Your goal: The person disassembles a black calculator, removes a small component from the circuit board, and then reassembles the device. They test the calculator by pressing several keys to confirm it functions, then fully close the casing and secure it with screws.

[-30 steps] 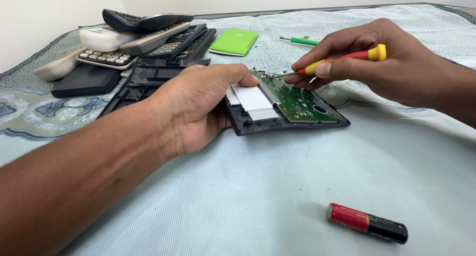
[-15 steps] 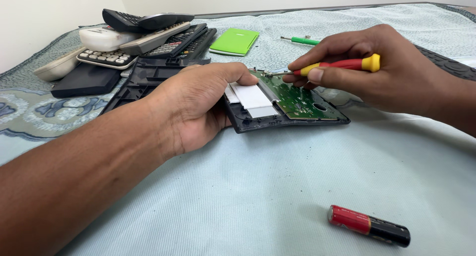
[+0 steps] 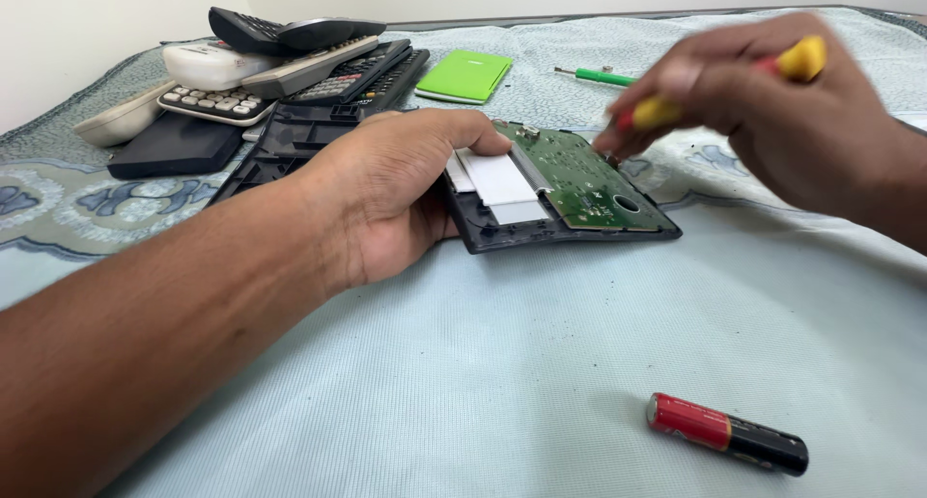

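So my right hand (image 3: 772, 112) has its fingers curled tight around a small screwdriver with a yellow and red handle (image 3: 676, 102), and it's blurry, so I can't make out the tip at all, only that it points down toward the far right edge of the green circuit board (image 3: 579, 179). My left hand (image 3: 396, 194) is clamped on the left end of the opened device, a dark plastic shell (image 3: 570, 233) with that board sitting inside it, thumb laid over the top near a white ribbon strip (image 3: 497, 181), the other fingers tucked at the shell's left end where I can't see them. The shell lies flat on the pale blue bedsheet (image 3: 483, 382), roughly mid-frame, between both hands. Going outward: a red and black battery (image 3: 726, 433) lies on its side near the bottom right, well apart from everything. Behind my left hand there's an empty black back cover (image 3: 290, 141), then a pile of remotes and calculators (image 3: 280, 59) stacked loosely at the top left. A flat green case (image 3: 465, 75) sits near the pile, and a green-handled screwdriver (image 3: 599, 75) lies just beyond it.
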